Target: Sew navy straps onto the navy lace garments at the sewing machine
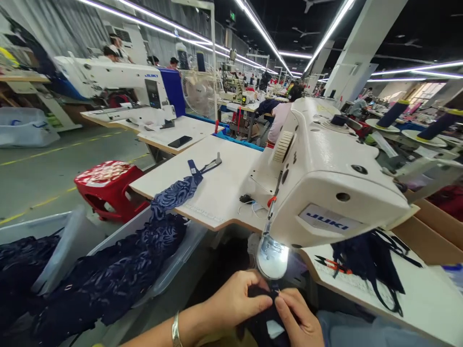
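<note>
Both my hands are low in the view, just below the lit needle area of a white JUKI sewing machine (325,193). Between them is a dark navy garment piece (261,315) with a small white label or patch (275,329). My left hand (238,296), with a silver bracelet at its wrist, pinches the fabric between thumb and fingers. Close beside it, my right hand (300,318) pinches the same fabric at its edge, right under the machine's rounded plate (273,260). The exact spot at the needle is partly hidden by my fingers.
Navy patterned garments (119,270) fill a clear plastic bin (181,260) at left, one trailing onto the white table (224,178). At right lie orange-handled snips (334,265) and dark straps with fabric (372,265). A red stool (108,188), phone (180,141) and second machine stand farther left.
</note>
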`<act>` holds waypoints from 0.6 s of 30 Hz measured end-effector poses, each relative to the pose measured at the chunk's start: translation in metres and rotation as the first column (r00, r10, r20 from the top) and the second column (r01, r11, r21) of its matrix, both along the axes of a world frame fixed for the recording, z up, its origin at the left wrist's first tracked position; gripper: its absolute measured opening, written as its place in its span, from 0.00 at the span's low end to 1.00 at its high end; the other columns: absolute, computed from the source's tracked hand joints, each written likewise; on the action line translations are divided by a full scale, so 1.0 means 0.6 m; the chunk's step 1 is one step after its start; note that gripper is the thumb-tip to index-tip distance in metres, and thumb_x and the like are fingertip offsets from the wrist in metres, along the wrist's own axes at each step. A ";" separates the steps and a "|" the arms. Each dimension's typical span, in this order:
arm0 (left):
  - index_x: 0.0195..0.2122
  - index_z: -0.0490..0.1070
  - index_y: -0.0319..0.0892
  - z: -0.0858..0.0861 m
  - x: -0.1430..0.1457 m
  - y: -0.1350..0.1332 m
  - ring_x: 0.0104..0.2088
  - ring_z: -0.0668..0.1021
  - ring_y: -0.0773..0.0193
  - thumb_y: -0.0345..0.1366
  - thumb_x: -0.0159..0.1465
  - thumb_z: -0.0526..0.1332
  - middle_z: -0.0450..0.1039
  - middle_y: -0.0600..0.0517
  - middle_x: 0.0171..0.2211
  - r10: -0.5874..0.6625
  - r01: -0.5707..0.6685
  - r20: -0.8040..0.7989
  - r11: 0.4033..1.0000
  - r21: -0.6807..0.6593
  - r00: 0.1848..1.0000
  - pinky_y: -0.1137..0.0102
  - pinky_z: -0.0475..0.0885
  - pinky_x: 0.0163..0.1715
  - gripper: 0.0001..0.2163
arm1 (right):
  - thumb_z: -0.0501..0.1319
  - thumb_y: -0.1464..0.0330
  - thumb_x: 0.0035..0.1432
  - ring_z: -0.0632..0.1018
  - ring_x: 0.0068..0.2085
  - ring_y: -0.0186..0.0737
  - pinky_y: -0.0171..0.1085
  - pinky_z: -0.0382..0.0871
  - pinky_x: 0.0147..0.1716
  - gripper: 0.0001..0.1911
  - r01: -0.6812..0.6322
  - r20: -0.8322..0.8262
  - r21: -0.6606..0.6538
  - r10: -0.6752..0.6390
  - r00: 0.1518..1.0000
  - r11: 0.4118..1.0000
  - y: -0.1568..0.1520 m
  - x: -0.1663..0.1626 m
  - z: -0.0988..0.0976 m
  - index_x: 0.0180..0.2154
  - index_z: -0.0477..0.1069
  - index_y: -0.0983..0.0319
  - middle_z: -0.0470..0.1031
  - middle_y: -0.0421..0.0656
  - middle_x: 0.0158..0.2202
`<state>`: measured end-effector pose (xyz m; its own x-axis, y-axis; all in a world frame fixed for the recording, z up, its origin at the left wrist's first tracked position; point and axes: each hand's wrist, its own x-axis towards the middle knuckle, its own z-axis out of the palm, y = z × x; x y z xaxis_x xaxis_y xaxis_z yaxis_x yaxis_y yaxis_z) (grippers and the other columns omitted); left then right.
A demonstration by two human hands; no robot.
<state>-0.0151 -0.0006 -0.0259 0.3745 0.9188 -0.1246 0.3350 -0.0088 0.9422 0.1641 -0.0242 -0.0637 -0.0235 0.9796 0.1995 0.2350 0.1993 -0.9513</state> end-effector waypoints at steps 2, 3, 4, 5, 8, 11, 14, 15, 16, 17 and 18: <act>0.33 0.74 0.40 0.002 0.004 0.002 0.35 0.76 0.63 0.38 0.57 0.61 0.77 0.52 0.34 0.008 -0.008 -0.003 0.999 -0.033 1.000 0.72 0.68 0.37 0.07 | 0.61 0.60 0.59 0.77 0.35 0.38 0.30 0.71 0.35 0.11 -0.044 0.042 -0.035 0.045 0.998 0.998 -0.001 0.003 0.018 0.33 0.79 0.58 0.76 0.42 0.32; 0.32 0.73 0.40 0.005 0.005 0.003 0.34 0.75 0.64 0.38 0.58 0.61 0.76 0.52 0.32 0.003 -0.004 -0.013 0.999 -0.045 1.000 0.72 0.68 0.36 0.07 | 0.57 0.59 0.62 0.77 0.36 0.38 0.31 0.71 0.37 0.14 -0.048 0.032 -0.074 0.050 0.998 0.996 -0.001 0.003 0.027 0.35 0.78 0.59 0.75 0.43 0.33; 0.30 0.73 0.40 0.007 0.007 0.004 0.32 0.74 0.64 0.39 0.58 0.61 0.75 0.53 0.30 -0.010 0.009 -0.026 0.999 -0.054 1.000 0.72 0.67 0.35 0.07 | 0.54 0.58 0.64 0.77 0.38 0.38 0.32 0.71 0.38 0.17 -0.092 0.005 -0.114 0.093 0.996 0.989 0.001 0.004 0.035 0.36 0.78 0.60 0.75 0.44 0.35; 0.29 0.72 0.41 0.009 0.008 0.006 0.31 0.73 0.65 0.40 0.58 0.61 0.74 0.54 0.28 -0.029 0.026 -0.035 0.998 -0.061 0.999 0.72 0.66 0.34 0.07 | 0.52 0.56 0.65 0.76 0.39 0.39 0.34 0.70 0.40 0.20 -0.142 -0.037 -0.157 0.138 0.990 0.977 0.003 0.004 0.040 0.38 0.77 0.60 0.75 0.44 0.36; 0.29 0.70 0.42 0.013 0.011 0.007 0.30 0.71 0.66 0.42 0.60 0.59 0.72 0.55 0.28 -0.092 0.088 -0.051 0.993 -0.076 0.994 0.72 0.64 0.32 0.09 | 0.58 0.55 0.60 0.75 0.39 0.38 0.35 0.68 0.41 0.16 -0.217 -0.298 -0.286 0.129 0.946 0.933 0.008 -0.001 0.044 0.38 0.76 0.60 0.74 0.42 0.36; 0.30 0.70 0.42 0.012 0.012 0.005 0.29 0.70 0.67 0.44 0.62 0.57 0.71 0.56 0.28 -0.121 0.114 -0.077 0.990 -0.081 0.990 0.73 0.64 0.30 0.11 | 0.68 0.59 0.52 0.73 0.34 0.35 0.32 0.67 0.38 0.11 -0.188 -0.552 -0.408 -0.077 0.830 0.893 0.007 -0.011 0.036 0.33 0.76 0.59 0.74 0.38 0.32; 0.30 0.69 0.43 0.009 0.012 0.001 0.30 0.70 0.67 0.44 0.63 0.56 0.70 0.56 0.28 -0.111 0.108 -0.141 0.994 -0.023 0.984 0.73 0.64 0.30 0.11 | 0.70 0.61 0.49 0.71 0.33 0.33 0.31 0.65 0.37 0.09 -0.171 -0.640 -0.419 -0.156 0.753 0.892 0.002 -0.018 0.029 0.31 0.76 0.58 0.73 0.36 0.30; 0.30 0.69 0.43 0.009 0.011 -0.001 0.30 0.70 0.68 0.44 0.64 0.55 0.70 0.57 0.28 -0.106 0.109 -0.161 0.994 0.012 0.981 0.73 0.65 0.31 0.11 | 0.70 0.62 0.49 0.71 0.33 0.32 0.31 0.65 0.38 0.08 -0.170 -0.640 -0.401 -0.143 0.755 0.900 0.001 -0.018 0.027 0.32 0.76 0.58 0.73 0.36 0.30; 0.29 0.68 0.44 0.008 0.011 -0.002 0.30 0.71 0.68 0.43 0.64 0.55 0.70 0.57 0.29 -0.101 0.111 -0.177 0.993 0.048 0.979 0.73 0.65 0.31 0.10 | 0.70 0.63 0.49 0.71 0.33 0.32 0.31 0.65 0.37 0.08 -0.168 -0.627 -0.379 -0.120 0.769 0.910 -0.001 -0.017 0.026 0.32 0.76 0.57 0.73 0.36 0.30; 0.29 0.68 0.44 0.008 0.011 -0.004 0.30 0.71 0.69 0.41 0.65 0.55 0.69 0.57 0.29 -0.097 0.114 -0.186 0.990 0.083 0.978 0.74 0.65 0.31 0.10 | 0.70 0.64 0.49 0.71 0.33 0.32 0.30 0.65 0.37 0.07 -0.158 -0.603 -0.354 -0.096 0.792 0.922 -0.002 -0.015 0.025 0.32 0.77 0.57 0.73 0.36 0.31; 0.30 0.68 0.44 0.008 0.011 -0.005 0.30 0.71 0.69 0.40 0.65 0.55 0.69 0.57 0.29 -0.093 0.116 -0.191 0.987 0.115 0.977 0.74 0.65 0.31 0.09 | 0.70 0.66 0.50 0.71 0.33 0.32 0.30 0.65 0.36 0.06 -0.139 -0.568 -0.326 -0.076 0.820 0.935 -0.003 -0.012 0.024 0.33 0.77 0.57 0.73 0.36 0.31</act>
<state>-0.0083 -0.0036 -0.0211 0.4507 0.8884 -0.0872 0.4940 -0.1668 0.8533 0.1567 -0.0261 -0.0491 -0.0444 0.9869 -0.1551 -0.3635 -0.1606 -0.9176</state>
